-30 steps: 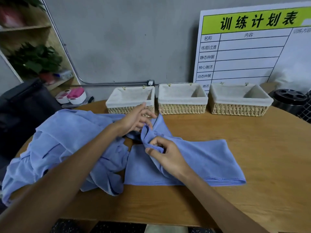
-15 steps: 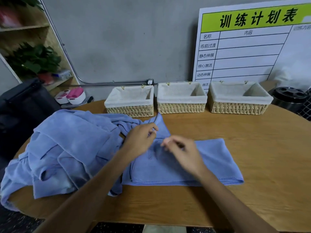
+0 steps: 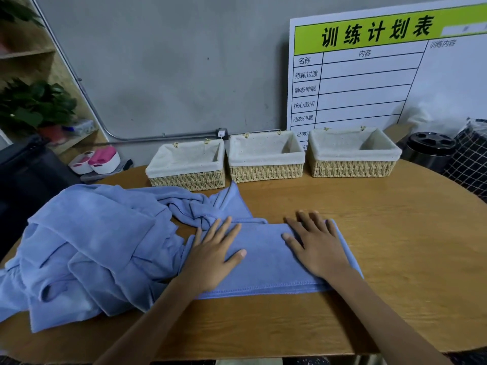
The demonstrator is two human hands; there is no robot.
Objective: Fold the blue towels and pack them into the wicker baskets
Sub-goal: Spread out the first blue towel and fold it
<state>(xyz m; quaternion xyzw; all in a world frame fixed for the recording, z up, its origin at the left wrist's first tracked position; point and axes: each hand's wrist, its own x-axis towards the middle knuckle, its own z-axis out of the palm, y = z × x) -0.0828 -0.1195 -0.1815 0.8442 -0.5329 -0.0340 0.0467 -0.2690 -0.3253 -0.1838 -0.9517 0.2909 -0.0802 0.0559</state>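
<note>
Head view. Folded blue microfibre towel [image 3: 266, 256] flat near front of round wooden table [image 3: 395, 246], just before three lined wicker baskets [image 3: 266, 160], all empty. Left hand [image 3: 214, 255] and right hand [image 3: 317, 246] spread flat, pressing it. Heap of unfolded blue towels [image 3: 87, 246] beside, left. Early stage: nothing packed.

Folded blue towel [image 3: 266, 256] lies flat before three seemingly empty wicker baskets [image 3: 266, 164].
</note>
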